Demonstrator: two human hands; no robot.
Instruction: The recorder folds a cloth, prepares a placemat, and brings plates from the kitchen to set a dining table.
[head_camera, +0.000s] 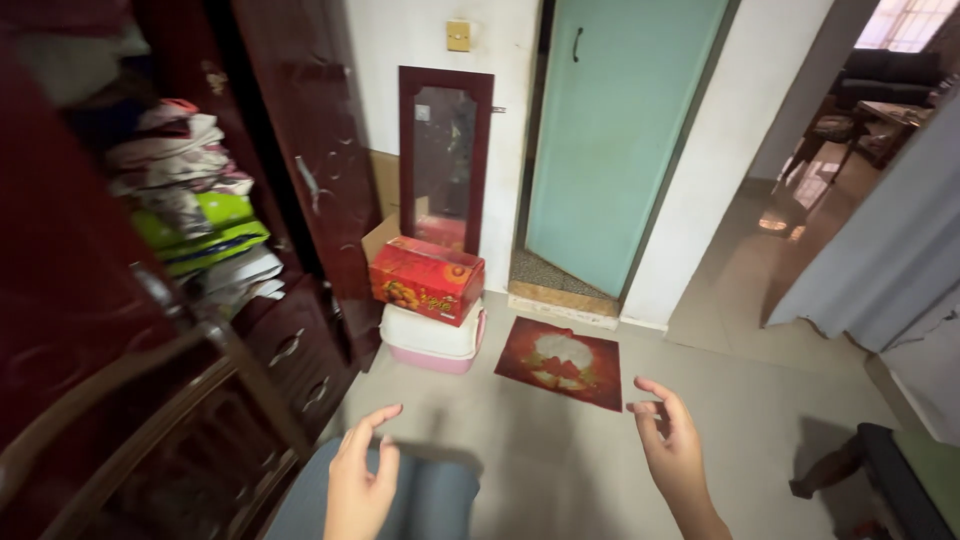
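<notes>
Cloth (420, 500), grey-blue, lies low in the middle of the view, under the left hand (358, 480), whose fingers are spread above it and grip nothing. Right hand (672, 455) hangs open too, well apart over bare floor (560, 470). Risk as I judge it: the wardrobe (300, 330) stands open just beside the left hand, so a careless sweep could knock its door or drawers
</notes>
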